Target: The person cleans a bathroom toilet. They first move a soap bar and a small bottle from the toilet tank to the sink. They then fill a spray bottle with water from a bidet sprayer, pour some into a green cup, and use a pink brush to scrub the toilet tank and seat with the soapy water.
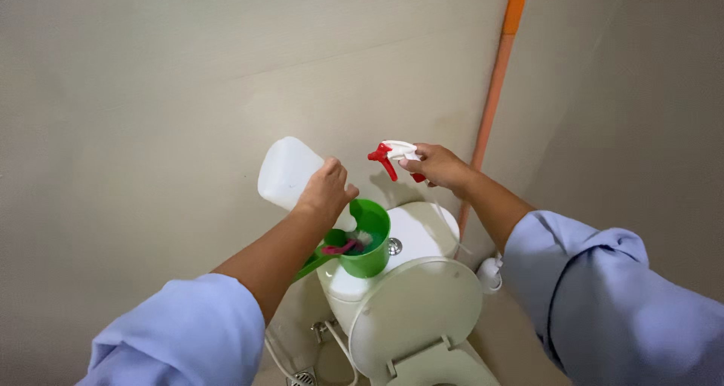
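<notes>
Left hand (326,190): fingers closing around a translucent white plastic bottle (289,173), which is being held tilted, its base pointing up and to the left and its neck pointing down toward a green plastic dipper (371,243); the neck end is hiding behind the hand and the dipper's rim. The dipper is sitting at the left edge of the toilet tank lid (418,231), its handle sticking out past that edge to the left, and a pink item (341,247), too small to identify, is lying inside it with some white object beside it. A chrome flush button (394,246) is showing just right of the dipper, near the front edge of the lid. Below it, the raised toilet seat cover (415,322) is leaning against the tank. Right hand (441,166): fingers clamping on a red-and-white trigger sprayer head (396,157), held apart from the bottle, above the tank, with its thin dip tube hanging down. An orange pole (494,99) is standing against the wall just behind that hand. Both arms are wearing pale blue sleeves (603,295).
</notes>
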